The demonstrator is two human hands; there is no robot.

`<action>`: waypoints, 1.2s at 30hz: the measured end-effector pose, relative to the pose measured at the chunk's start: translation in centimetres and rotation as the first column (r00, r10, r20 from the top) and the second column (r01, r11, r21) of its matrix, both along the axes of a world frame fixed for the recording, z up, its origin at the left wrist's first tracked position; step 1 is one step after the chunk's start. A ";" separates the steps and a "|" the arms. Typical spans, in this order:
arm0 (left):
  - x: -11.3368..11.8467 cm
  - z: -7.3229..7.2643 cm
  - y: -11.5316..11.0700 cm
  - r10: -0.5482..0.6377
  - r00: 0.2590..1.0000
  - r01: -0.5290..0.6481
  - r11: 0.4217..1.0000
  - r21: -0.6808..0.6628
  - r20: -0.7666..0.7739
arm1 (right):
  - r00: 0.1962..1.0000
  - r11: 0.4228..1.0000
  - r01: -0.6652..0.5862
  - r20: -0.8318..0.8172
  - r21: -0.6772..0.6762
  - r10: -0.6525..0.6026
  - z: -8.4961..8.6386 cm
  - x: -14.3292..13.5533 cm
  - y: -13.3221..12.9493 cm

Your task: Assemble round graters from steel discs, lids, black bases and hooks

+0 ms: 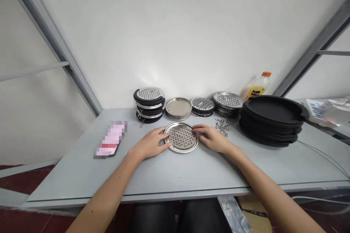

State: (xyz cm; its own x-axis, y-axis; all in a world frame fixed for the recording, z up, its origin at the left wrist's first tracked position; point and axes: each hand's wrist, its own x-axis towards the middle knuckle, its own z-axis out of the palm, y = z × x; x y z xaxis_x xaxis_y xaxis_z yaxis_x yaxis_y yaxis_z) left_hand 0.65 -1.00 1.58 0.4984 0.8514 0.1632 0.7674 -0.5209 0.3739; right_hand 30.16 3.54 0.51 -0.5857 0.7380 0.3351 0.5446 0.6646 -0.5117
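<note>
A round metal grater plate [182,136] with raised holes lies within a shiny shallow metal dish [182,150] on the table in front of me. My left hand [153,143] holds the left side, its thumb and fingertips on the rim and grater edge. From the right, my right hand [211,138] grips the opposite edge with fingers and thumb. Just behind stands a stack of plain metal discs [179,107]. Beside it sit toothed grater plates [202,104] and a stack of rimmed grater discs [228,100]. Small metal clips [223,126] lie loose near my right hand.
At the back left is a stack of black-rimmed graters [150,94] with metal clips hanging off it. A pile of black round trays [273,116] stands right, before an orange-capped bottle [258,86]. A phone [111,139] lies left. A cable [322,154] crosses the right side.
</note>
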 end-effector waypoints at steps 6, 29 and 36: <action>0.0 0.0 0.0 -0.003 1.000 0.003 1.000 0.000 -0.005 | 1.000 1.000 0.012 0.004 0.000 -0.012 -0.2 -0.4 -0.4; 0.1 0.3 0.1 0.008 1.000 -0.010 0.997 0.080 0.022 | 0.998 0.997 -0.002 -0.069 -0.075 -0.004 -0.5 -1.1 -1.5; 0.8 0.8 -0.4 0.015 0.996 -0.023 0.996 0.087 0.088 | 0.993 0.995 -0.026 -0.121 -0.101 0.014 -0.8 -1.2 -1.2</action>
